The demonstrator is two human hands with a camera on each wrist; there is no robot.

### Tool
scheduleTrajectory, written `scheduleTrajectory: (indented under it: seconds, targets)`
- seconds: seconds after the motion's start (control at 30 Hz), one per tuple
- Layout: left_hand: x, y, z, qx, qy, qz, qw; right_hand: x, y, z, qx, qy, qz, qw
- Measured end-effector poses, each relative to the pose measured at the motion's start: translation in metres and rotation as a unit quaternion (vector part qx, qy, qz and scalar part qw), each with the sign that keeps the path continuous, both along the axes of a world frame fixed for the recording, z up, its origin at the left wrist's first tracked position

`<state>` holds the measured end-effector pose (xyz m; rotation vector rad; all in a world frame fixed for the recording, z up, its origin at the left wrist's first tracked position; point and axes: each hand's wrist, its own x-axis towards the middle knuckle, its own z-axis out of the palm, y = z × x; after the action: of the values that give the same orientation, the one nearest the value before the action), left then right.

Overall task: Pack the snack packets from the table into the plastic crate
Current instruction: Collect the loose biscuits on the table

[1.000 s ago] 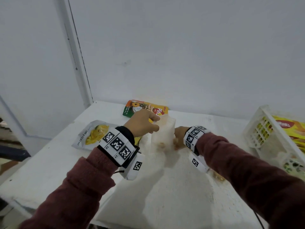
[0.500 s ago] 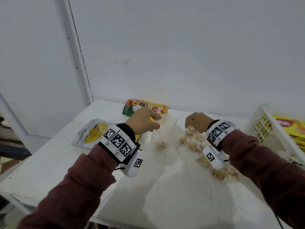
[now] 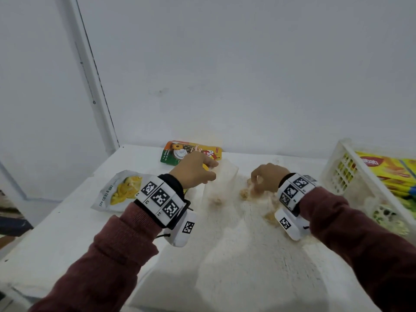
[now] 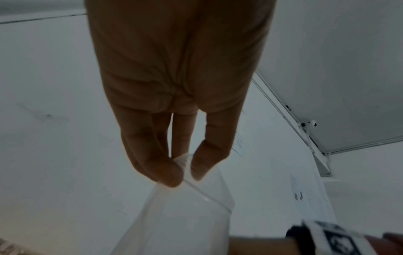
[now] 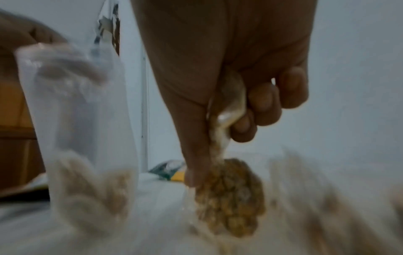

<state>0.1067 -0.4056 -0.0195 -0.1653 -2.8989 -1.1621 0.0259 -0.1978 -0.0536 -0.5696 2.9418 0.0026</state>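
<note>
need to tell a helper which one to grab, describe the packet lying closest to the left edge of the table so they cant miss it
Start at the white table and look at its left side, beside the person's left hand. A silver-white packet lies flat there, with a yellow food picture and black weight print along its edge. Unlike the orange and green packet by the back wall, it is mostly white.

Right hand [image 5: 229, 72] grips a clear packet [image 5: 226, 110] of brown snack.

A white table [image 3: 67, 233] bears two printed snack packets [image 3: 122, 190] [image 3: 191, 152], clear snack bags [image 3: 221, 183] and a white crate [image 3: 344, 176].
</note>
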Motion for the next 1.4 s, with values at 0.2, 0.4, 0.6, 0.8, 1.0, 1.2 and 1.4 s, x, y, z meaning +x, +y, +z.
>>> scheduleTrajectory:
  seconds: [0.2, 0.4, 0.6, 0.8, 1.0, 1.2, 1.4]
  targets:
    - [-0.003, -0.001, 0.000, 0.013, -0.010, 0.005, 1.000, 0.026, -0.008, 0.057, -0.459, 0.188, 0.034, 0.868]
    - [-0.004, -0.002, 0.000, 0.036, -0.020, 0.000, 0.999, 0.048, -0.036, 0.047, -0.449, 0.105, 0.114, 0.880]
    - [-0.003, -0.003, -0.001, 0.041, -0.019, -0.013, 0.999, 0.055, -0.038, 0.047, -0.111, 0.126, 0.114, 0.979]
    - [-0.002, -0.003, -0.001, 0.050, -0.021, -0.025, 0.998, 0.055, -0.040, 0.060, -0.337, 0.076, 0.067, 0.936]
    - [-0.002, -0.004, 0.000, 0.058, -0.023, -0.027, 0.998, 0.053, -0.046, 0.057, -0.418, 0.041, 0.125, 0.899]
    - [-0.002, -0.008, -0.001, 0.068, -0.015, -0.037, 0.997, 0.048, -0.047, 0.033, -0.366, 0.063, 0.191, 0.909]
    - [-0.005, -0.006, -0.002, 0.084, -0.013, -0.042, 0.996, 0.051, -0.042, 0.035, -0.159, 0.145, 0.205, 0.955]
